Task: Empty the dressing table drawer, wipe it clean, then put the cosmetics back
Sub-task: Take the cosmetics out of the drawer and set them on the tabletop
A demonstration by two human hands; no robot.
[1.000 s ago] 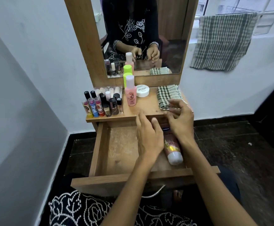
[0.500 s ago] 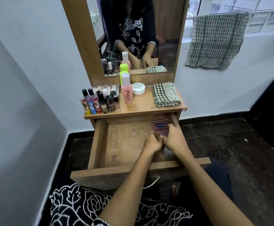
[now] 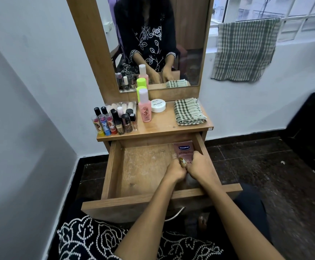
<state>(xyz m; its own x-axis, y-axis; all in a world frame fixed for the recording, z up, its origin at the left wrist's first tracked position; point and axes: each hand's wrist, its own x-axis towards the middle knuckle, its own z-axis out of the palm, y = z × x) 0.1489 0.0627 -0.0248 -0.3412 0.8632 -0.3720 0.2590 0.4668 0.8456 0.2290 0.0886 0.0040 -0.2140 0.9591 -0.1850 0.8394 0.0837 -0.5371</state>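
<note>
The wooden drawer (image 3: 113, 166) of the dressing table stands pulled out, its worn floor bare on the left and in the middle. A pink Vaseline tube (image 3: 184, 150) lies along the drawer's right side, its lower half covered by my hands. My left hand (image 3: 173, 171) curls its fingers at the tube's left edge. My right hand (image 3: 200, 169) grips the tube from the right. On the tabletop stand a cluster of nail polishes and lip balms (image 3: 115, 119), a pink bottle (image 3: 145, 109), a green-capped bottle (image 3: 140, 87) and a white jar (image 3: 158, 105).
A folded checked cloth (image 3: 188, 111) lies on the tabletop's right part. The mirror (image 3: 190, 34) rises behind it. A checked towel (image 3: 245, 49) hangs at the window on the right. White wall closes in on the left, and a dark cabinet (image 3: 312, 119) stands at far right.
Both hands dropped from the tabletop's front edge into the drawer and closed on the pink tube. Its white cap, visible a second ago, is now hidden under them.
</note>
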